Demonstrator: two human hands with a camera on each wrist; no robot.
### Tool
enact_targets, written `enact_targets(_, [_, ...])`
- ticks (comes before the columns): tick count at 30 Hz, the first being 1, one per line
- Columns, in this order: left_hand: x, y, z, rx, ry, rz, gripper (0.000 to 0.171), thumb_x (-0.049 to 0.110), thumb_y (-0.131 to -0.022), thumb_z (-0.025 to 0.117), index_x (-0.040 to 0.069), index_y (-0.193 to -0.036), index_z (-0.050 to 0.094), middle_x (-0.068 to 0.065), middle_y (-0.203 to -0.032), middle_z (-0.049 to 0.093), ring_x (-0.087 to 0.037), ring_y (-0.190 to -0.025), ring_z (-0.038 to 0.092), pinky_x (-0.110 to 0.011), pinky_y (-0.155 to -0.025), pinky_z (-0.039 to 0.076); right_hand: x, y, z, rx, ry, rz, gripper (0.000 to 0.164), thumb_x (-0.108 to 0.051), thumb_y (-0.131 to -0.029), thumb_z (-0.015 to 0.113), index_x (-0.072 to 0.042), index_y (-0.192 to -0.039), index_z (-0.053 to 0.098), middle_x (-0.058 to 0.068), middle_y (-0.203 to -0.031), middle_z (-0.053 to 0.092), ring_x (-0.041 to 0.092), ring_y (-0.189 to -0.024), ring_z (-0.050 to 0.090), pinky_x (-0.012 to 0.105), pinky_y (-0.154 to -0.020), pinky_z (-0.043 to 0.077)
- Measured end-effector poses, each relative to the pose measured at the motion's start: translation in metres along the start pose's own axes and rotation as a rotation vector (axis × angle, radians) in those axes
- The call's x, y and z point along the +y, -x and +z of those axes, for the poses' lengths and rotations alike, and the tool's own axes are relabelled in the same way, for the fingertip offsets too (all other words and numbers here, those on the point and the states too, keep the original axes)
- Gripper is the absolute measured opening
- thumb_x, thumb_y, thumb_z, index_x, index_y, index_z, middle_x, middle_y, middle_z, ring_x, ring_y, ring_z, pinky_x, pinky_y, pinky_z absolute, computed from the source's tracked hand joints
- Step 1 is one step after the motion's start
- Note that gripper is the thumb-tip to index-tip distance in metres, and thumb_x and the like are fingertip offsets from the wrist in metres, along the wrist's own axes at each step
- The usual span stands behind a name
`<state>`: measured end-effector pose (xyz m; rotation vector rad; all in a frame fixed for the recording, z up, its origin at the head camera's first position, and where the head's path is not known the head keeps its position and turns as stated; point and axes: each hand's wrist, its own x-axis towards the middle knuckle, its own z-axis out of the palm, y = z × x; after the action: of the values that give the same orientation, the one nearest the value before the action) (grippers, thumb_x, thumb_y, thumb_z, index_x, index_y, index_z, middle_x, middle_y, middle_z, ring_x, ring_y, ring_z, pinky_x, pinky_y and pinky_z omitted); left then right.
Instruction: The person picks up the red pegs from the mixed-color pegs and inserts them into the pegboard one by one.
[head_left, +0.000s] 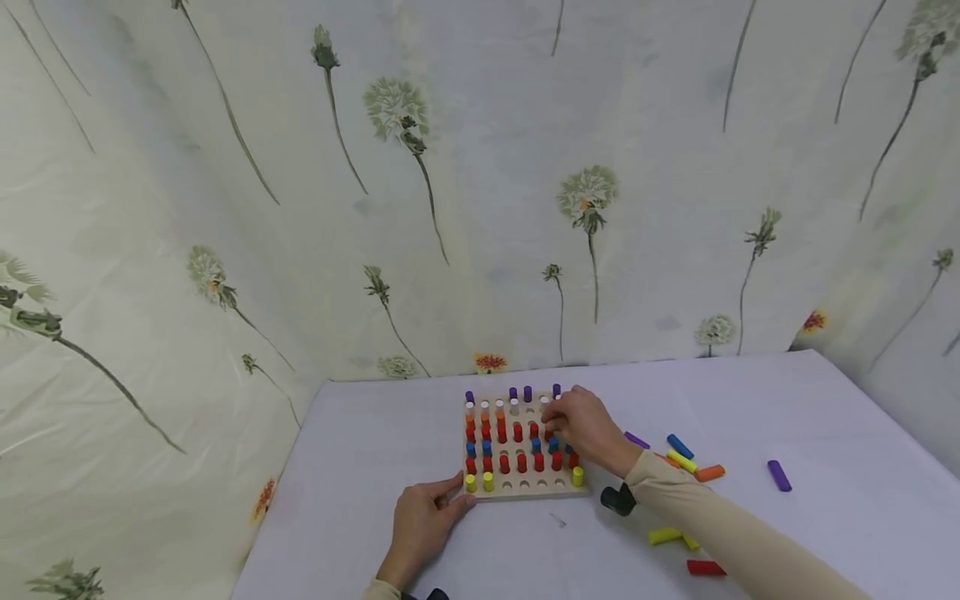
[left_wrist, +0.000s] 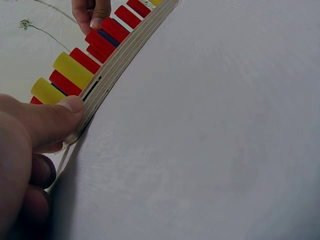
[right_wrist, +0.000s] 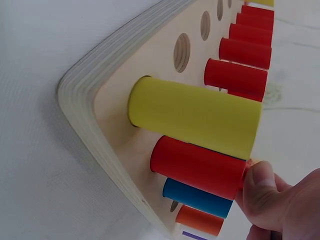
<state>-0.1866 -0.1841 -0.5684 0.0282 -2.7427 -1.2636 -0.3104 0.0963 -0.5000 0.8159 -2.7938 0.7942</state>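
A wooden pegboard (head_left: 525,494) stands on the table with rows of coloured pegs: purple, white, orange, red, blue and yellow. My left hand (head_left: 424,525) grips its near left corner, the thumb (left_wrist: 72,107) lying along the edge. Over the right side of the board, my right hand (head_left: 588,425) pinches a peg between thumb and fingertips; fingers mostly hide that peg, so its colour is unclear. Close by in the right wrist view stand a yellow peg (right_wrist: 195,117), a red peg (right_wrist: 197,167), a blue peg (right_wrist: 197,197) and an orange peg (right_wrist: 200,220), all upright in the board.
Loose pegs lie right of the board, among them a blue peg (head_left: 680,446), an orange peg (head_left: 710,472), a purple peg (head_left: 778,476), a yellow peg (head_left: 664,536) and a red peg (head_left: 706,567). A floral cloth (head_left: 480,208) hangs behind the white table (head_left: 360,433).
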Motion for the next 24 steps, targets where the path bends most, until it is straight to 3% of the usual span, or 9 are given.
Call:
enact_targets(15, [0.002,0.001,0.001,0.002,-0.018,-0.017,0.041,0.037,-0.091,0.084,0.017,-0.126,0.079,0.012,-0.056,0.042,-0.004,-0.051,0.035,-0.021,-0.049,0.026,0.014,0.003,0.004,0.005,-0.108,0.083,0.01,-0.003,-0.096,0.076,-0.009,-0.099,0.083,0.0,-0.094,0.078,0.018,-0.087,0.053,0.036,-0.08,0.046])
enact_targets(24, [0.002,0.001,0.0,-0.001,-0.02,-0.018,0.041,0.038,-0.091,0.084,0.017,-0.126,0.079,0.012,-0.057,0.042,-0.004,-0.052,0.035,-0.021,-0.049,0.027,0.018,0.001,0.005,0.038,-0.077,0.053,0.007,-0.006,-0.095,0.078,-0.008,-0.099,0.084,0.001,-0.092,0.08,0.017,-0.083,0.054,0.035,-0.079,0.042])
